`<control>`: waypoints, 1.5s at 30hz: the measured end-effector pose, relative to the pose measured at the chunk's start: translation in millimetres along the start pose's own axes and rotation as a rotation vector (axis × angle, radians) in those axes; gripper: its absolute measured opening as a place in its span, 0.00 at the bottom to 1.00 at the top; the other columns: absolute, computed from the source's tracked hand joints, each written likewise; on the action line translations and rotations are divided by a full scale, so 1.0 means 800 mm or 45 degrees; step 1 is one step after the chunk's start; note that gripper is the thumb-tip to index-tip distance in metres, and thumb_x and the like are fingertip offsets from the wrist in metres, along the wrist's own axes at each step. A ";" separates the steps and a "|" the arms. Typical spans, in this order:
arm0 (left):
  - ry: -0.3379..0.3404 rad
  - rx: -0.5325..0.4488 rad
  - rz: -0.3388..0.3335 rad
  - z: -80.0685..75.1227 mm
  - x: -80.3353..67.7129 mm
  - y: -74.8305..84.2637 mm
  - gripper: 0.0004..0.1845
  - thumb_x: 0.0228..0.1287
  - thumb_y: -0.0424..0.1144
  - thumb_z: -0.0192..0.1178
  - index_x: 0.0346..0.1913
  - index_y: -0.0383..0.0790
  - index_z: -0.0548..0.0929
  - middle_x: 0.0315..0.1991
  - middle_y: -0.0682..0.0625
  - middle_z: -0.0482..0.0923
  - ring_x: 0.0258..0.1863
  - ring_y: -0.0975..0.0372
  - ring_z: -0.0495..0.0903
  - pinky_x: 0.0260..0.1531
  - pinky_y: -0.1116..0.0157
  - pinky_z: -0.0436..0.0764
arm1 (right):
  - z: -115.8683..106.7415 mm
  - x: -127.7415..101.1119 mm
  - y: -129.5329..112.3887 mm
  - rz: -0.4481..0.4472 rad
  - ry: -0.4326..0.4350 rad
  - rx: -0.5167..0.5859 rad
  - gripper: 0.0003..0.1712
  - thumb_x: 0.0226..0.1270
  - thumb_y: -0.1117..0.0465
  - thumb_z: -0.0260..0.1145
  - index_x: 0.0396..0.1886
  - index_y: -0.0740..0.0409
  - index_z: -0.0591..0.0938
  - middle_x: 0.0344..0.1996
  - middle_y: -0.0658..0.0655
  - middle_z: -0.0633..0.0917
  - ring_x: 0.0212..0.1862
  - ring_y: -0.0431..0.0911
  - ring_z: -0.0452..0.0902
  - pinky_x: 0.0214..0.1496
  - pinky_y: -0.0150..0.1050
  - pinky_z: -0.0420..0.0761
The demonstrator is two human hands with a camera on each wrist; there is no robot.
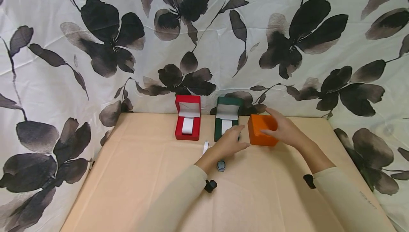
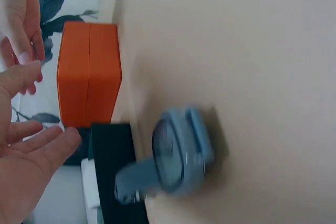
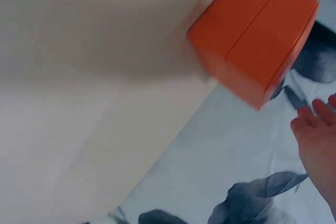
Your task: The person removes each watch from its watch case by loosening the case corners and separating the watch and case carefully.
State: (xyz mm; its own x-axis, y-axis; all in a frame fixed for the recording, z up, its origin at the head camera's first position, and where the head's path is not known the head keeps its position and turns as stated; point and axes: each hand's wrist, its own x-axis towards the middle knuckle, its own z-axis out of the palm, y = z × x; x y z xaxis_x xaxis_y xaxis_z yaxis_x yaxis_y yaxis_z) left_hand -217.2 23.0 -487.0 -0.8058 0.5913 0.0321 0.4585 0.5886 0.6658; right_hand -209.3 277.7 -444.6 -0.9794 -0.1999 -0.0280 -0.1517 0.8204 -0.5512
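A closed orange box (image 1: pixel 262 130) stands at the back right of the table, a seam showing across it in the right wrist view. My right hand (image 1: pixel 283 128), thumb and fingers spread, is at the box's right side, with a gap between them in the right wrist view. My left hand (image 1: pixel 230 142) hovers with loose fingers before the open green watch box (image 1: pixel 218 129), left of the orange one. Nothing is in either palm. Below the left hand lies a grey-blue watch (image 1: pixel 221 165), large and blurred in the left wrist view. A white strap (image 1: pixel 206 146) is partly hidden behind the left wrist.
An open red watch box (image 1: pixel 187 136) with a white cushion stands left of the green one. Behind the boxes hangs a white cloth (image 1: pixel 223 61) with dark flowers, along the back edge of the beige-covered table (image 1: pixel 137 175).
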 end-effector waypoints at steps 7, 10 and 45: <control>0.038 -0.152 0.044 0.028 0.008 0.015 0.39 0.67 0.44 0.71 0.77 0.40 0.67 0.71 0.48 0.76 0.68 0.57 0.78 0.70 0.60 0.76 | -0.012 0.004 0.026 -0.065 -0.088 -0.030 0.64 0.58 0.43 0.79 0.83 0.62 0.53 0.77 0.71 0.63 0.72 0.68 0.66 0.74 0.71 0.62; 0.046 -0.181 0.029 0.038 0.013 0.020 0.35 0.67 0.43 0.71 0.73 0.42 0.71 0.66 0.50 0.79 0.64 0.59 0.80 0.67 0.61 0.78 | -0.012 0.005 0.035 -0.099 -0.128 -0.022 0.67 0.55 0.44 0.82 0.82 0.66 0.53 0.75 0.72 0.65 0.69 0.67 0.67 0.74 0.70 0.63; 0.335 -0.030 -0.272 0.100 0.058 0.024 0.19 0.64 0.38 0.73 0.54 0.34 0.84 0.41 0.49 0.78 0.38 0.64 0.80 0.47 0.70 0.85 | 0.008 0.021 0.075 -0.157 -0.116 -0.133 0.68 0.47 0.50 0.86 0.77 0.75 0.56 0.77 0.78 0.55 0.73 0.75 0.57 0.74 0.73 0.59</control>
State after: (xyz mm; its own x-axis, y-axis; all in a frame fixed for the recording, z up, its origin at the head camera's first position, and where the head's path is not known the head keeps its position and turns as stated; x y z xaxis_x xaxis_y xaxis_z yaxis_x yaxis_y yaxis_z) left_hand -215.8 105.4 -532.4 -0.9532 0.2916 0.0794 0.2625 0.6689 0.6954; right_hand -233.7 320.2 -483.2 -0.9372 -0.3461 -0.0439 -0.2872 0.8370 -0.4658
